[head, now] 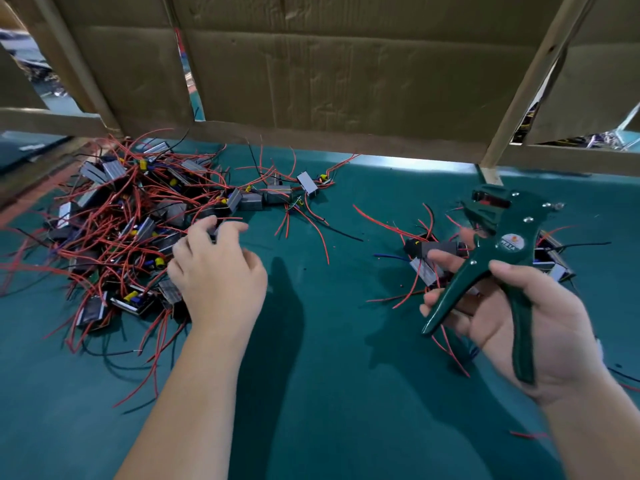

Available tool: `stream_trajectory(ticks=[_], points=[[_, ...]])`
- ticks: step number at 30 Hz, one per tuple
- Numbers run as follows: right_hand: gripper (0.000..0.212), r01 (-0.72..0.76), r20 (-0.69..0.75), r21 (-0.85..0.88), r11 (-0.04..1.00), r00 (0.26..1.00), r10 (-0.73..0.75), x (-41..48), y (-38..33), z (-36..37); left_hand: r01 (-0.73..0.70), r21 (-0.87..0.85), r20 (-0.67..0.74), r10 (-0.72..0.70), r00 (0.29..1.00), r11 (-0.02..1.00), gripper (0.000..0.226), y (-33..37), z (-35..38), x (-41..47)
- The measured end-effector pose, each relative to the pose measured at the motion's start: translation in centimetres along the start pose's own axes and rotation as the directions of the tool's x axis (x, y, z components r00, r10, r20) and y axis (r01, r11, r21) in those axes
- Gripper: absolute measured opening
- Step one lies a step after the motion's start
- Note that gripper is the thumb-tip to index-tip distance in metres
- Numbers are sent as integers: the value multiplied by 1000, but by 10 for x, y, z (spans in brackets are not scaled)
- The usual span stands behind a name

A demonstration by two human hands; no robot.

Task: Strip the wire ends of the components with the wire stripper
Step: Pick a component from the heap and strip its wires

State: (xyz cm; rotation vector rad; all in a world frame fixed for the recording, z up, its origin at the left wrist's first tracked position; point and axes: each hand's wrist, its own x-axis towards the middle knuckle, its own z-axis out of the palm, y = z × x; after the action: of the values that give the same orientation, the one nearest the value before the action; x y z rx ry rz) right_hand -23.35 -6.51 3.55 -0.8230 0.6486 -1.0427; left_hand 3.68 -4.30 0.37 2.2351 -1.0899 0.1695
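A big pile of small grey components with tangled red and black wires lies on the left of the green table. My left hand hovers at the pile's right edge, fingers spread and curled over a component; whether it grips one I cannot tell. My right hand holds a dark green wire stripper by its handles, jaws pointing up and left, handles spread apart. A smaller group of components with red wires lies under and behind the stripper.
The green table mat stretches between my arms. A wooden frame with cardboard panels walls off the far edge. A few loose components and stray red wires lie mid-table near the back.
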Motion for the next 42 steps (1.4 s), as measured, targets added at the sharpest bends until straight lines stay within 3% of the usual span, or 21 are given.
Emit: stream_trajectory(ticks=[4, 8, 11, 15, 19, 23, 25, 28, 31, 34, 36, 38, 42], points=[[55, -32, 15, 17, 999, 999, 31, 3, 7, 3, -191, -251, -206, 141, 968, 949, 30, -2, -7, 8], [57, -106, 65, 46, 993, 993, 103, 8, 20, 8, -322, -411, -132, 294, 947, 853, 30, 9, 2, -2], [47, -112, 26, 39, 993, 993, 111, 14, 26, 11, -343, -387, 10, 376, 927, 856, 32, 13, 12, -9], [23, 2, -75, 49, 999, 997, 2, 20, 24, 3, -229, -357, 102, 282, 954, 906, 32, 6, 18, -6], [31, 120, -20, 96, 988, 993, -118, 17, 19, -3, -206, -305, 181, 269, 946, 930, 35, 5, 21, -6], [62, -10, 85, 148, 989, 996, -3, 14, 24, 4, -218, -198, 267, 267, 926, 956, 40, 10, 25, -14], [61, -88, 91, 125, 988, 993, 77, 14, 33, 10, -202, -171, 320, 248, 915, 964, 44, 13, 27, -19], [46, -86, 8, 54, 995, 996, 85, 16, 43, 15, -113, -172, 393, 174, 903, 979, 49, 20, 28, -21], [29, -35, -99, 43, 998, 994, 40, 20, 41, 12, -65, -172, 353, 123, 927, 983, 53, 28, 23, -13], [20, -4, -132, 62, 998, 991, 13, 21, 40, 7, -238, -200, 122, 265, 957, 951, 49, 32, 9, 4], [19, 10, -140, 59, 998, 990, -2, 20, 39, 5, -316, -99, -27, 315, 949, 944, 49, 29, -4, 21], [19, 29, -139, 54, 998, 990, -21, 19, 39, 5, -265, 41, -87, 268, 959, 963, 49, 19, -15, 40], [20, 46, -126, 65, 997, 991, -37, 17, 36, 7, -31, 392, 175, -41, 984, 920, 34, -15, -23, 64]])
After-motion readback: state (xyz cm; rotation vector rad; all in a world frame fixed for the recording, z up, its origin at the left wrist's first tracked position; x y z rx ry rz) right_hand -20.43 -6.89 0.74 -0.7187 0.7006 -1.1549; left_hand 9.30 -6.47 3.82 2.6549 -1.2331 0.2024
